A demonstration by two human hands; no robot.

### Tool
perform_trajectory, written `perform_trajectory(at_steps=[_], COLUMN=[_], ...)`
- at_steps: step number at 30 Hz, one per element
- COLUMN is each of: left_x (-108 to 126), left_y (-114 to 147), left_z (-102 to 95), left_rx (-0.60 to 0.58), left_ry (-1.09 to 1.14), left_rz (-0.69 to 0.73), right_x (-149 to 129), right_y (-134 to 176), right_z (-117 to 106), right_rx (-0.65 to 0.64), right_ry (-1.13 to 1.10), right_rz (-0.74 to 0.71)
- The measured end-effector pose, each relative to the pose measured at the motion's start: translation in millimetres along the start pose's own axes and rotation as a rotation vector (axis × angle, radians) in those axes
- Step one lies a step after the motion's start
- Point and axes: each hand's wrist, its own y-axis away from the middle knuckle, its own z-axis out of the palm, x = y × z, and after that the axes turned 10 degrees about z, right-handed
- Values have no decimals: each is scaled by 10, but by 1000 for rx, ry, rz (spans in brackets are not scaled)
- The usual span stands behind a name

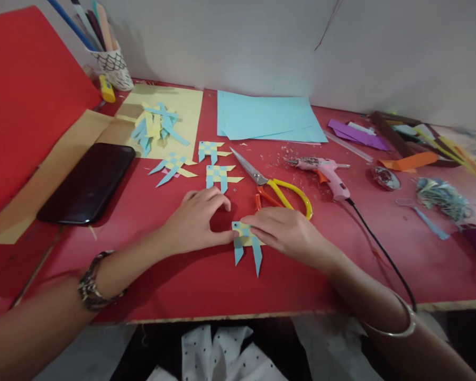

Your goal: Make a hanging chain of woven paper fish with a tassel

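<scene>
Head view, only one: both hands are working at the woven paper piece (243, 234), blue and yellow, which is lying near the front edge of the red tabletop (206, 296). Left hand (194, 219) is hanging open in a loose curl, gap between thumb and fingers, thumb tip meeting the piece's left edge. Right hand (293, 235) is bending its fingers over the upper right of the piece and covering that side; can't tell if it's pinching or just pressing. Two blue tails are pointing toward the person, ends cut on a slant, and a dark dot is sitting at the top left corner.

Similar pieces are lying farther back: a near one (217, 173), a far one (210, 151) and a left one (173, 165). Scissors (261, 179) are lying just beyond the right hand, glue gun (333, 177) off to the right of them.

My read: the step in hand is looking like squaring up or flattening the weave, judging by the fingers at its edges. Next move is probably calling for light, even fingertip pressure, thumb bracing the left edge, no tugging on the tails
</scene>
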Motion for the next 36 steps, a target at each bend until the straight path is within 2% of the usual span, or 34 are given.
perform_trajectory(at_steps=[5, 15, 24, 29, 32, 36], left_x=[25, 27, 37, 30, 26, 23], left_y=[9, 5, 1, -1, -8, -1], left_z=[70, 76, 70, 72, 73, 66], left_rx=[19, 17, 23, 22, 15, 18], left_ry=[-91, -93, -98, -87, -92, -100], left_rz=[-5, -21, -21, -21, -20, -19], right_x=[14, -19, -33, -36, -5, 41], right_y=[-38, -24, -35, -49, -47, -32], right_z=[80, 92, 77, 58, 40, 25], right_rx=[-31, -112, -123, -158, -165, -155], right_ry=[28, 216, 228, 151, 9, -160], right_rz=[-35, -50, -49, -28, 2, 126])
